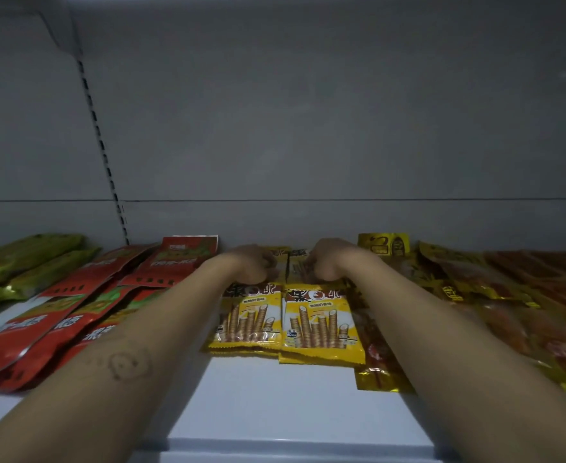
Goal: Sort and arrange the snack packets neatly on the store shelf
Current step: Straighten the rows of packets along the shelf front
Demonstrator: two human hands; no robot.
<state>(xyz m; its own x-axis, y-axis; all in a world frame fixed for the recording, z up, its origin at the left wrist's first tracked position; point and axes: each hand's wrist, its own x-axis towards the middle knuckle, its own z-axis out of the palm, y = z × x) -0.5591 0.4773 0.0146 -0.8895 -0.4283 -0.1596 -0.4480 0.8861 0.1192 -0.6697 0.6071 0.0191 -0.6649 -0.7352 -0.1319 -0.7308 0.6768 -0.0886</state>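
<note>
**Both hands reach to the back row of the snack shelf**

Two bare forearms run in from 7 and 5 o'clock over the white shelf (274,396); the left one bears a small drawn bear face (129,362). They meet near the middle of the shelf. The left hand (251,264) and right hand (325,262) sit side by side, knuckles up and fingers bent down on either edge of a rear yellow packet (295,265). The dim light and the backs of the hands hide the fingertips, so I cannot tell whether the fingers grasp it or only rest on it.

At 6 o'clock of the hands, two yellow wafer-roll packets lie flat and touching: the left wafer-roll packet (246,315) and the right wafer-roll packet (320,322). At 9 o'clock lie overlapping red packets (57,312), with green packets (24,262) beyond them. At 3 o'clock lie gold packets (458,279), then orange-red packets (542,295). A slotted upright (104,155) climbs the grey back panel (341,111) at 10 o'clock.
</note>
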